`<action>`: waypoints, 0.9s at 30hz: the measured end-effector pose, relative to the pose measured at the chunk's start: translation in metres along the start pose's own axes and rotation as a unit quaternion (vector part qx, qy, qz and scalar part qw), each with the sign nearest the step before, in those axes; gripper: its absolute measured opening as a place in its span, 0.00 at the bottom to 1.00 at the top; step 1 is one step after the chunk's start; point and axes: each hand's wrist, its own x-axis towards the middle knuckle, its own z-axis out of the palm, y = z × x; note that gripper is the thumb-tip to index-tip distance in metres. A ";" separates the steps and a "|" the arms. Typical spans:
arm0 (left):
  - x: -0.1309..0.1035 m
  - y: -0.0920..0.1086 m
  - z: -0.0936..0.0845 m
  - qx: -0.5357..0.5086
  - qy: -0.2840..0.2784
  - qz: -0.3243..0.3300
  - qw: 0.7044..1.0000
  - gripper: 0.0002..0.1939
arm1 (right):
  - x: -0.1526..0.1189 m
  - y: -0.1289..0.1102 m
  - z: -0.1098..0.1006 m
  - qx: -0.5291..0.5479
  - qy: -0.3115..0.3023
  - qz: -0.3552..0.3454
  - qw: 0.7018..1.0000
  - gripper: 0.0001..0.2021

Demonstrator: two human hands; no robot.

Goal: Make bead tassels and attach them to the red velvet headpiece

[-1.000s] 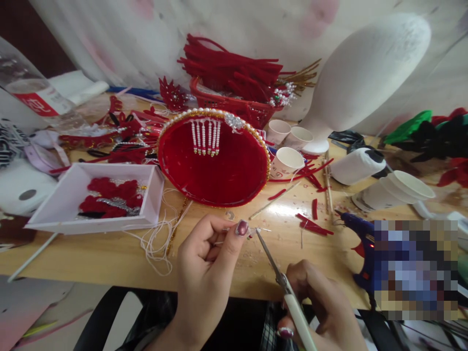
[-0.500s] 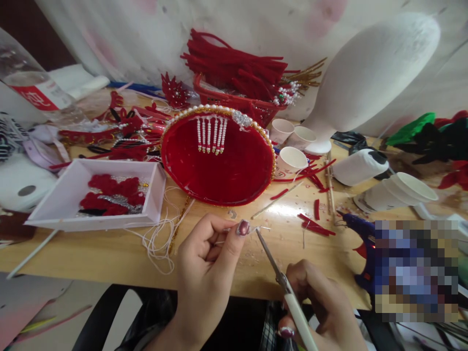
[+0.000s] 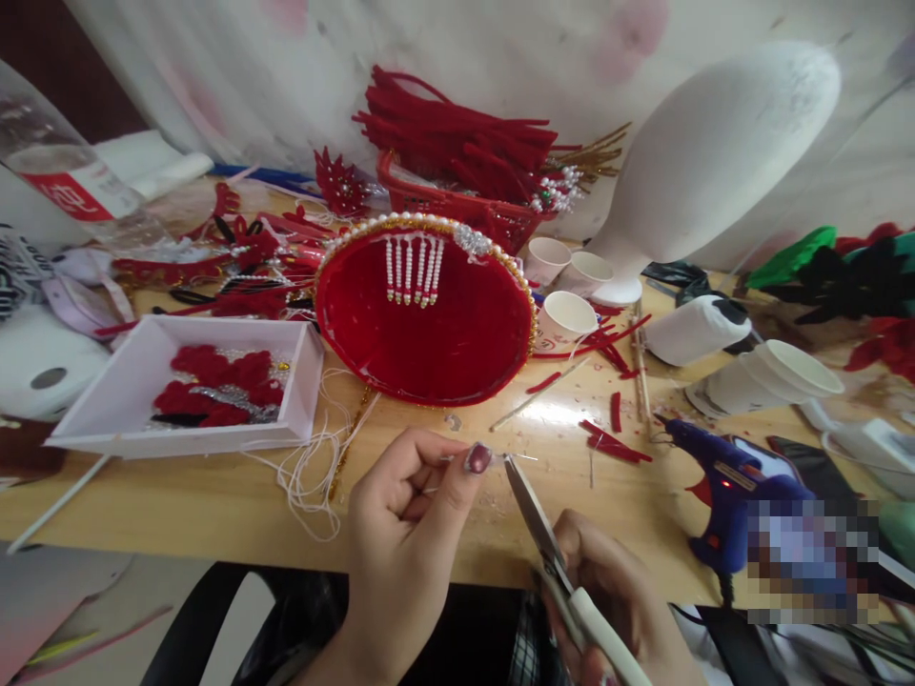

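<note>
My left hand (image 3: 415, 514) is closed in a pinch between thumb and forefinger. A thin metal pin (image 3: 526, 458) pokes out past the thumb, with a bit of white thread at the fingers. In my right hand (image 3: 607, 581) is a pair of scissors (image 3: 547, 534) with white handles. The tips of its blades touch or nearly touch the pin beside my left thumb. Just beyond both hands stands a red velvet headpiece (image 3: 421, 343), its hollow side facing me, edged in white pearls and gold trim. Several short bead strands (image 3: 415, 272) hang inside its upper rim.
A white box (image 3: 92, 419) holding red flowers stands left, with loose white cord (image 3: 307, 486) near it. Behind are a red basket (image 3: 457, 202) of red stems and a white head form (image 3: 721, 162). Paper cups (image 3: 568, 319) and a blue glue gun (image 3: 729, 486) sit right.
The scissors have turned slightly, and their blades show broader and a little more apart at the pivot. My left hand keeps its pinch. The view has shifted slightly.
</note>
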 end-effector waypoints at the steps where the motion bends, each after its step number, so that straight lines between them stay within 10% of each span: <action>1: 0.000 -0.001 -0.001 -0.007 -0.004 -0.004 1.000 0.16 | 0.001 0.000 0.000 0.014 -0.011 0.005 1.000 0.35; 17: 0.005 -0.012 -0.006 -0.107 -0.106 -0.056 0.987 0.20 | 0.006 0.006 0.018 0.215 -0.077 0.000 0.974 0.35; 27: 0.006 -0.014 -0.005 -0.080 -0.060 -0.043 0.994 0.22 | 0.003 0.007 0.005 -0.008 0.025 -0.061 0.998 0.33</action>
